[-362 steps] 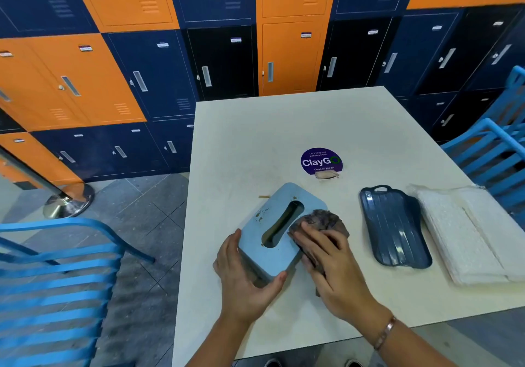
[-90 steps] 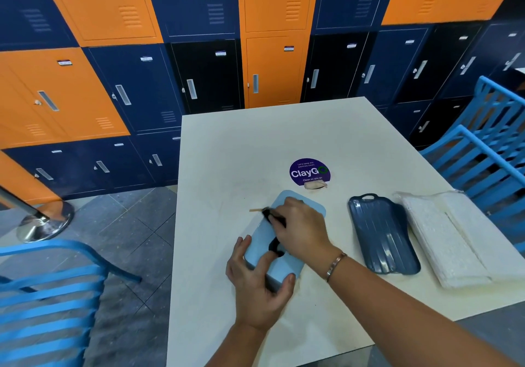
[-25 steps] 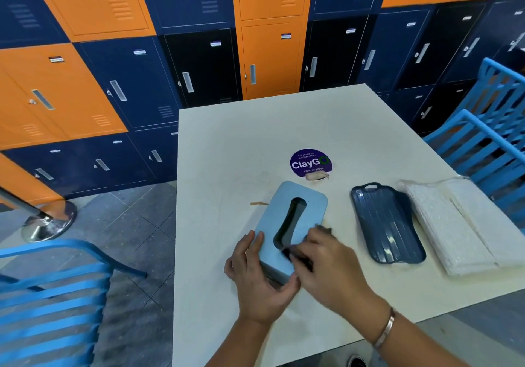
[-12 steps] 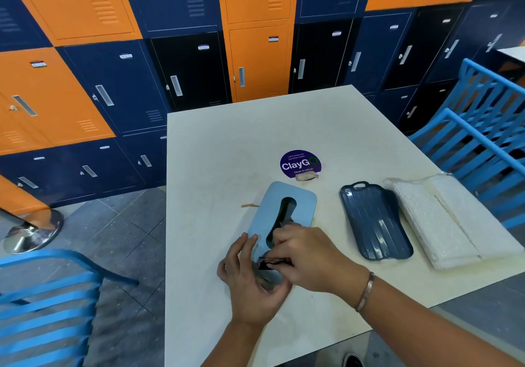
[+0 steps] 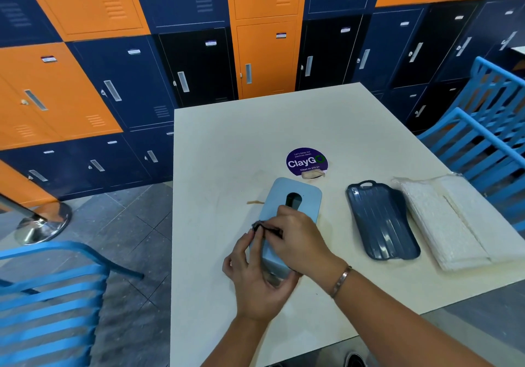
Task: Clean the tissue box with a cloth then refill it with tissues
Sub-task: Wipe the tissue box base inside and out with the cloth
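At the near middle of the pale table (image 5: 227,139), the left hand (image 5: 255,275) curled round the near end of the tissue box (image 5: 301,196), fingers up its left side. The right hand (image 5: 295,236) lay across the box's top with its fingers bunched, pinching a dark cloth (image 5: 264,227) against the box's left edge, close to the left fingertips. Only a crumpled scrap of the cloth showed. A metal bracelet (image 5: 341,280) sat on the right wrist.

The box lay lengthwise, pointing away from the person. Bare tabletop ran from it to the table's left edge, and the far half of the table lay open beyond a round sticker (image 5: 306,161). To the right, a tray (image 5: 380,221) lay near the box but apart from it, its right rim against a stack of tissues (image 5: 454,219) that reached almost to the right edge. Blue slatted chairs (image 5: 483,128) stood close on that side.

The box was smooth, light blue and round-cornered, with a dark slot (image 5: 294,199) in its top. The tray was dark blue, glossy and ribbed, with a small loop at its far end. The tissues were white, embossed and folded flat. The sticker was purple, read "ClayGo", and was torn at its near rim.
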